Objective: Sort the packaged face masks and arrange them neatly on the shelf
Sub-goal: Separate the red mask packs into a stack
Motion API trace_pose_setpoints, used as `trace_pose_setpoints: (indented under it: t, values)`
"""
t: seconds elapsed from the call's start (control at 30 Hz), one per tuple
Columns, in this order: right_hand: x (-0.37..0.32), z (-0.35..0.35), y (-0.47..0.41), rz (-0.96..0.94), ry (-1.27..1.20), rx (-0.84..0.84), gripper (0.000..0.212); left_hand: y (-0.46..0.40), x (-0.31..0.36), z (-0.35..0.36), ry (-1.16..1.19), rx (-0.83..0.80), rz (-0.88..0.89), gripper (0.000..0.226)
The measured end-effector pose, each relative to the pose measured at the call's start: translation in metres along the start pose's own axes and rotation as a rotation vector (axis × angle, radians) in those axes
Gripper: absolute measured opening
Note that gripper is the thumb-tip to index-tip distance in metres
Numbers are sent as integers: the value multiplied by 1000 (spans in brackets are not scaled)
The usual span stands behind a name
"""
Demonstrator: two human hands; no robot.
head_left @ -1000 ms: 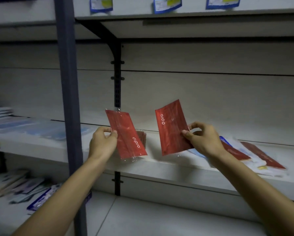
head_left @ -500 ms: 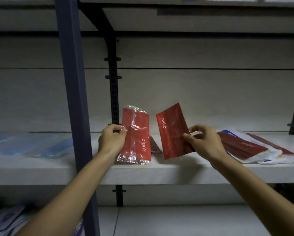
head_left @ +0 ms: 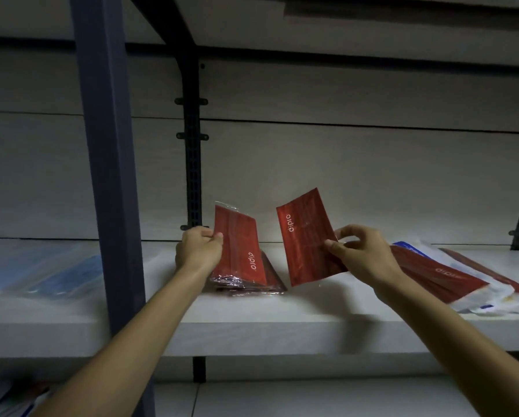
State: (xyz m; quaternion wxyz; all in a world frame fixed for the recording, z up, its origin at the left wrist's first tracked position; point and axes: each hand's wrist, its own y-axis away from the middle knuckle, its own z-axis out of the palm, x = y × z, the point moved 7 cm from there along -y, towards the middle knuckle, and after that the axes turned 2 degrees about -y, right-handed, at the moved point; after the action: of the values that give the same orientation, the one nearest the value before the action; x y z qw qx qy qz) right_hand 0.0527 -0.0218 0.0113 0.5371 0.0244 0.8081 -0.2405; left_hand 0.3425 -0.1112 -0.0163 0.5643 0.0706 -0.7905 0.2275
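A red plastic-wrapped face mask packet [head_left: 240, 249] was pinched at its upper left edge by the left hand [head_left: 198, 249], thumb on the front, fingers behind. Grip narrow, closed on the packet. The packet was held nearly upright, lower end touching a small stack of red mask packets [head_left: 262, 282] lying on the white shelf board [head_left: 252, 323].

A second red mask packet [head_left: 307, 239] with white "dipro" lettering was held by the right hand [head_left: 365, 254], thumb on the front face and fingers curled behind its right edge. It was tilted, top leaning right, lower corner just above the shelf. The two held packets were near each other, not touching.

To the right, a loose pile of red and white-blue mask packets [head_left: 450, 279] was seen lying flat on the same shelf. To the left, behind a dark blue upright post [head_left: 107, 164], blue mask packets in clear wrap [head_left: 38, 263] were laid flat. A black slotted wall bracket [head_left: 193, 164] was visible behind the left hand.
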Motion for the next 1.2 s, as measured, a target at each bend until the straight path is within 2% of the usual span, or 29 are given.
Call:
trace_pose_setpoints:
  t: [0.33,0.53,0.77,1.03,1.2]
  values:
    - [6,6,-28,-42,12,-42,6,-8,2,15,-341,-92,48,24]
    - [12,12,-36,-36,-11,-51,7,-7,0,23,-503,-149,81,11]
    - [17,12,-35,-17,-18,-58,6,-5,0,28,-719,-169,129,40]
    - [12,18,-30,39,-132,-57,11,6,25,12,-842,-44,330,37]
    - [-1,38,-30,58,-202,-72,11,8,33,-5,-813,-26,366,31]
